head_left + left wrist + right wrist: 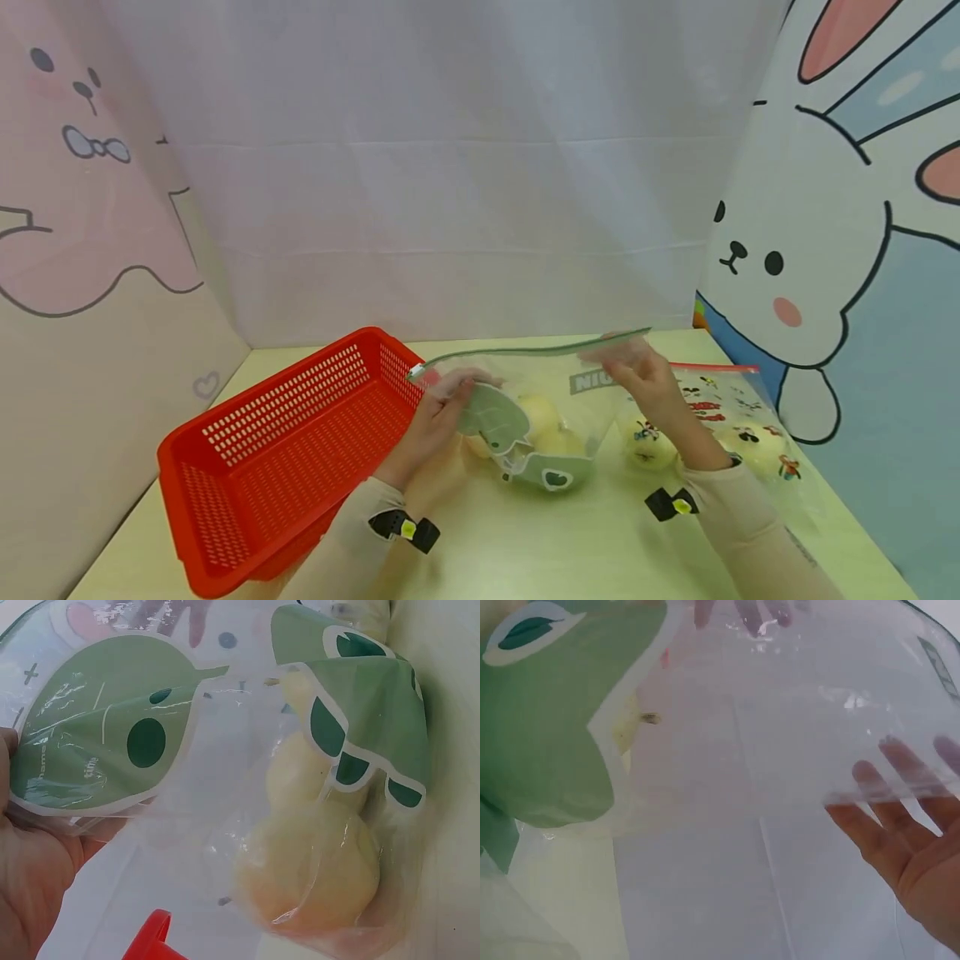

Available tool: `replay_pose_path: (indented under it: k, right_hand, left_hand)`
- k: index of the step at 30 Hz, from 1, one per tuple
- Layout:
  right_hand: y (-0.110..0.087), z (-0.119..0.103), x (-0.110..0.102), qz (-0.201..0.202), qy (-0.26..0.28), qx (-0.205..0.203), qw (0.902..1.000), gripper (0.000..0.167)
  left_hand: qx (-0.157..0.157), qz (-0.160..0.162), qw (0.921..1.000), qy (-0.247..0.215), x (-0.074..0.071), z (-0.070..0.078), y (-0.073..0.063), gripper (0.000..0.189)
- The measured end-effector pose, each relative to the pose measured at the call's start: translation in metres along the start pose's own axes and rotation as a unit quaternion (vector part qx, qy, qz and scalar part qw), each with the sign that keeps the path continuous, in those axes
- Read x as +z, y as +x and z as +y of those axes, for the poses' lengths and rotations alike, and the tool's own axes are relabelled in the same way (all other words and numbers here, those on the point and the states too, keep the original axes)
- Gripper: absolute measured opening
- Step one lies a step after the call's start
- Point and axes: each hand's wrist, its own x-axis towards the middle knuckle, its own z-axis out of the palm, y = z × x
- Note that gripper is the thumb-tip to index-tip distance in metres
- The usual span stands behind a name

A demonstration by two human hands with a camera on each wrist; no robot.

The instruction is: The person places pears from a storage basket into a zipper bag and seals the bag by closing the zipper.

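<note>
A clear zip bag (480,362) with a green zip line and green printed shapes spans both hands, its mouth upward. Pale yellow round fruits (307,862) lie in its lower part. My left hand (442,412) grips the bag's left side, thumb in front and fingers behind the film. At the upper right, my right hand (648,387) holds the other side just below the zip, and its fingers (904,825) show partly through the plastic. The white zip slider (415,372) sits at the left end of the zip line.
A red plastic basket (292,492) stands on the left of the pale table (510,558). On the right lies another clear bag (738,400) with a red zip line, cartoon prints and yellow fruits inside. Printed curtains enclose the table at the back and sides.
</note>
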Motion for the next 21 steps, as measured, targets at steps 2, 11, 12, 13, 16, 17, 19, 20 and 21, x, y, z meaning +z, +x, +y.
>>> replay_pose_path:
  k: [2, 11, 12, 13, 16, 17, 19, 20, 21]
  right_hand:
    - [0.0, 0.001, -0.003, -0.035, 0.016, -0.007, 0.9992, 0.034]
    - [0.004, -0.003, -0.007, -0.07, 0.068, -0.014, 0.9952, 0.032]
    - [0.005, -0.004, -0.007, -0.069, 0.073, -0.006, 0.995, 0.031]
    - [0.006, -0.005, -0.007, -0.07, 0.081, 0.004, 0.9942, 0.03]
    - [0.011, -0.007, -0.007, -0.077, 0.11, 0.051, 0.9896, 0.028]
    - [0.013, -0.007, -0.007, -0.08, 0.126, 0.072, 0.9863, 0.027]
    - [0.018, -0.004, -0.01, -0.085, 0.16, 0.114, 0.9768, 0.027]
    - [0.02, -0.002, -0.011, -0.085, 0.173, 0.136, 0.9719, 0.027]
    - [0.023, 0.0, -0.013, -0.083, 0.183, 0.158, 0.9668, 0.027]
  left_hand:
    - [-0.017, -0.002, 0.9999, -0.002, 0.0, 0.002, 0.001, 0.026]
    - [-0.066, -0.001, 0.9978, -0.004, -0.005, 0.022, 0.015, 0.029]
    - [-0.076, 0.001, 0.9971, -0.007, -0.006, 0.025, 0.017, 0.03]
    - [-0.091, 0.001, 0.9958, -0.012, -0.007, 0.027, 0.019, 0.031]
    - [-0.153, -0.005, 0.9875, -0.037, -0.011, 0.03, 0.025, 0.035]
    - [-0.177, -0.008, 0.9832, -0.043, -0.012, 0.031, 0.027, 0.036]
    - [-0.22, -0.015, 0.9739, -0.052, -0.014, 0.03, 0.032, 0.035]
    - [-0.238, -0.018, 0.9696, -0.054, -0.014, 0.03, 0.035, 0.034]
    - [-0.253, -0.02, 0.9656, -0.056, -0.015, 0.029, 0.038, 0.033]
